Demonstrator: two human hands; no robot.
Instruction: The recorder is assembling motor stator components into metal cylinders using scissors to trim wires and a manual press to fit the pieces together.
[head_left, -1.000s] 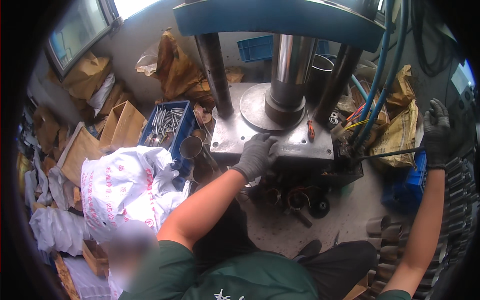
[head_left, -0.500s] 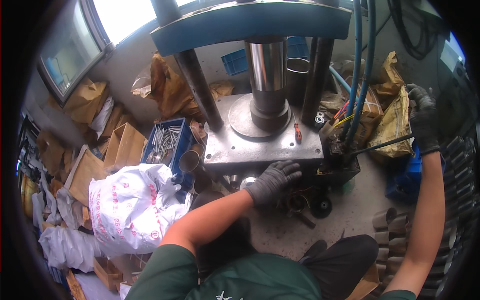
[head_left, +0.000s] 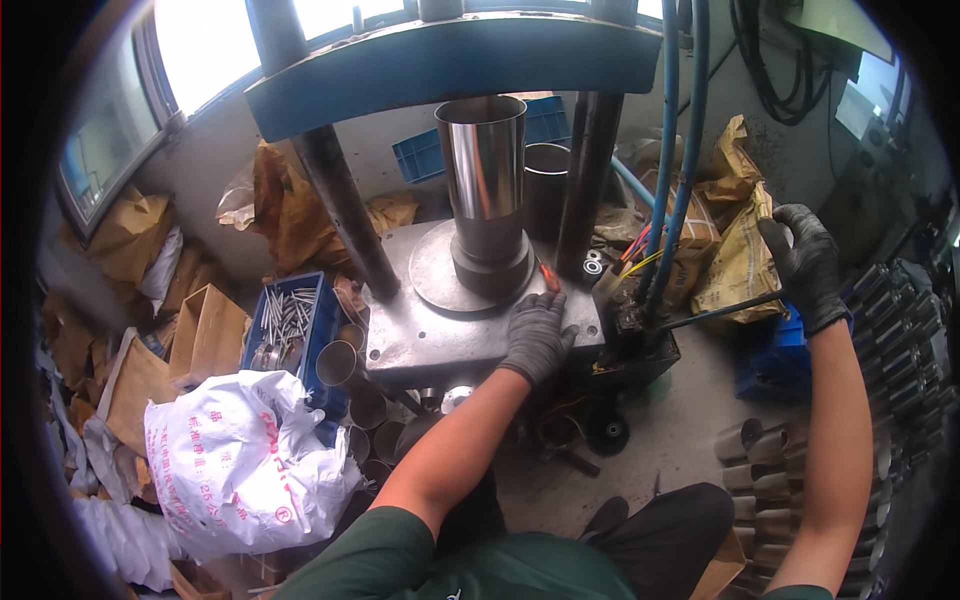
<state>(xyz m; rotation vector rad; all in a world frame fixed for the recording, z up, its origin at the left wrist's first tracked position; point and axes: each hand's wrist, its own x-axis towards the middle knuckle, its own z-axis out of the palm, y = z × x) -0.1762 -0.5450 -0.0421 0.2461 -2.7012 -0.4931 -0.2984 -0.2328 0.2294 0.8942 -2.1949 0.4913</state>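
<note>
On the press's steel bed plate [head_left: 420,345] stands a shiny metal cylinder [head_left: 482,165], upright on a stepped round base [head_left: 490,260], its open top showing just below the blue crossbeam [head_left: 450,75]. My left hand [head_left: 540,335], in a dark grey glove, lies over the plate's front right part with its fingers stretched out. Its fingertips reach the orange handle of a screwdriver [head_left: 549,278], partly covered by them. My gloved right hand [head_left: 805,262] is raised at the end of a dark lever [head_left: 725,308], the heel of the hand against it, fingers loosely bent and apart from the thumb.
A blue bin of metal rods [head_left: 292,315] and a white sack [head_left: 245,465] stand at the left. Several metal tubes [head_left: 340,362] are left of the press. Blue hoses [head_left: 678,180] hang at its right. Rows of metal sleeves [head_left: 775,490] line the floor at far right.
My left hand has moved from the plate's front edge onto the plate, at the screwdriver. The cylinder's open top has come into sight under the crossbeam. The view has shifted.
</note>
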